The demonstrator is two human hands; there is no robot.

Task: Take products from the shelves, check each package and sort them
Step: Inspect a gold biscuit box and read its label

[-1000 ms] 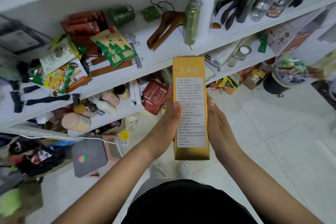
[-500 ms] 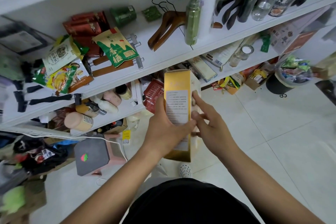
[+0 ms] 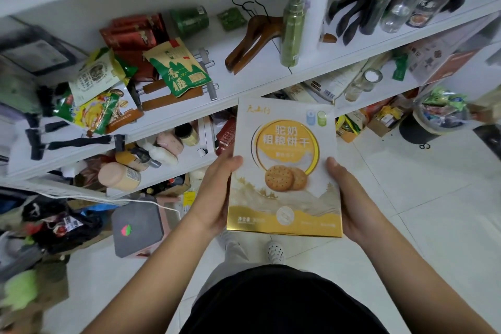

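Nearest the camera, both hands hold 1 biscuit box (image 3: 284,168) upright in front of the body, its printed front facing the viewer. The left hand (image 3: 214,195) clasps the left edge, thumb curled over the front and fingers hidden behind; the right hand (image 3: 343,198) grips the right edge the same way. Each is partly closed around the box, pressing only its edges. That is where the risk lies: in my judgement, a slack grip while turning the smooth carton could let it slip to the tiled floor (image 3: 406,225). Beyond, the lower shelf (image 3: 189,168) and upper shelf (image 3: 244,89) are crowded, so a careless reach may knock the green bottle (image 3: 291,24) over.
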